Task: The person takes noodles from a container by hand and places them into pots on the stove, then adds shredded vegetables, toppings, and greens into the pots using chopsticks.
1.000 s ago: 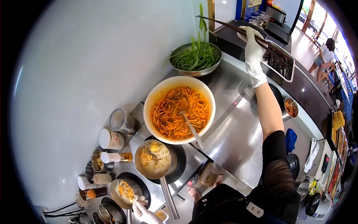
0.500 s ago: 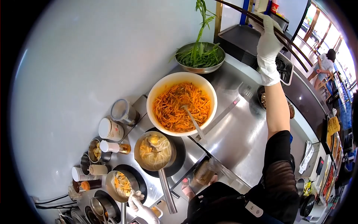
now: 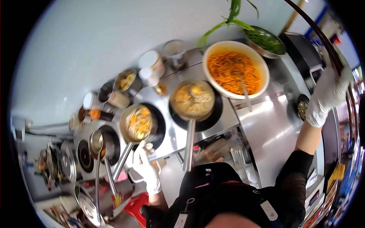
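Observation:
My right hand (image 3: 330, 93), in a white glove, is closed round a pair of long dark chopsticks (image 3: 315, 27). Green leafy stems (image 3: 234, 18) hang near the top, above the white bowl (image 3: 265, 84) of shredded carrot (image 3: 232, 70); the chopsticks' far ends are out of view. Below, my gloved left hand (image 3: 145, 163) has its fingers apart, close to the rim and handle of a small pan (image 3: 123, 123) holding noodles and carrot strips (image 3: 139, 123). To its right, a larger pan (image 3: 190, 131) holds noodles in broth (image 3: 193, 100) on a burner.
A metal bowl of cut greens (image 3: 266, 41) stands behind the carrot bowl. Jars (image 3: 151, 60) and bottles line the wall. A pot with a ladle (image 3: 97, 142) sits at the left. A steel counter (image 3: 266, 129) extends right, with a dark bowl (image 3: 302, 106) at its edge.
The view has swung, so the stove now sits more central. Green stems have come from above the greens bowl to above the carrot bowl. My left hand is slightly back from the small pan.

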### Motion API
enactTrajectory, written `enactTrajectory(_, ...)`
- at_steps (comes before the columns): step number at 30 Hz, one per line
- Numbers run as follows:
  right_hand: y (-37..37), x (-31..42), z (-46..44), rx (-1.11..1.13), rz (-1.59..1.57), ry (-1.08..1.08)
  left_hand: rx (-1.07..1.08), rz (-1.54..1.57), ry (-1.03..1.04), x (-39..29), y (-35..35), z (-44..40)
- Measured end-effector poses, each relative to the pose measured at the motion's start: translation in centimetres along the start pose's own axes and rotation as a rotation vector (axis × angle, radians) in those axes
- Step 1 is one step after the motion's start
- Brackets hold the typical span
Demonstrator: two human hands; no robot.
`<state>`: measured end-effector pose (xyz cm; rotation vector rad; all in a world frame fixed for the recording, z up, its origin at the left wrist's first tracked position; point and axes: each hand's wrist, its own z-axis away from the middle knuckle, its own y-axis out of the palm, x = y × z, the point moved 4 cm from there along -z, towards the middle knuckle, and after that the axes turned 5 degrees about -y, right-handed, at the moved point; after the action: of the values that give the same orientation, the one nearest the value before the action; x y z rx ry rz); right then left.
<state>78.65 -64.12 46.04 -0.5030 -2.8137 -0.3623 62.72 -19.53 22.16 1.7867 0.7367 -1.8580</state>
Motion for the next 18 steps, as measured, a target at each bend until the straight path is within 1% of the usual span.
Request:
enactTrajectory(2,1.5,1.0,1.3,0.121,-0.024,-0.003,-0.02,0.021,-0.009,0.2,-2.1,0.0)
enactTrajectory(5,5.0,3.5,3.6,0.191,-0.061,0.021,-0.059,-0.01,-0.009,0.6,-5.4,0.1)
enactTrajectory(6,6.3,4.3,4.3,0.237,-0.124,0.032,-0.063,-0.015,-0.034,0.9,-6.6,0.0)
enactTrajectory(8,8.6,5.6,5.8,0.235,-0.227,0.093,-0.121,-0.024,-0.026,1.3,-8.8,0.0)
enactTrajectory(9,10.0,6.4,6.5,0.244,-0.264,0.09,-0.162,-0.069,-0.016,1.6,-10.0,-0.1)
enactTrajectory(10,11.1,6.6,7.4,0.25,-0.379,0.14,-0.202,-0.114,-0.008,2.0,-11.2,-0.2)
enactTrajectory(12,13.7,8.0,9.0,0.32,-0.411,0.168,-0.24,-0.153,-0.01,2.2,-13.3,-0.3)
enactTrajectory(13,15.3,8.5,10.2,0.287,-0.531,0.217,-0.239,-0.145,-0.018,2.1,-14.1,-0.3)
enactTrajectory(14,16.5,9.1,11.0,0.349,-0.55,0.256,-0.237,-0.137,-0.026,2.2,-14.9,-0.4)
enactTrajectory(16,18.0,8.6,14.1,0.325,-0.551,0.326,-0.237,-0.068,-0.043,2.9,-16.4,-0.8)
enactTrajectory(18,20.7,10.5,17.0,0.388,-0.632,0.544,-0.248,-0.033,-0.051,3.8,-17.9,-1.1)
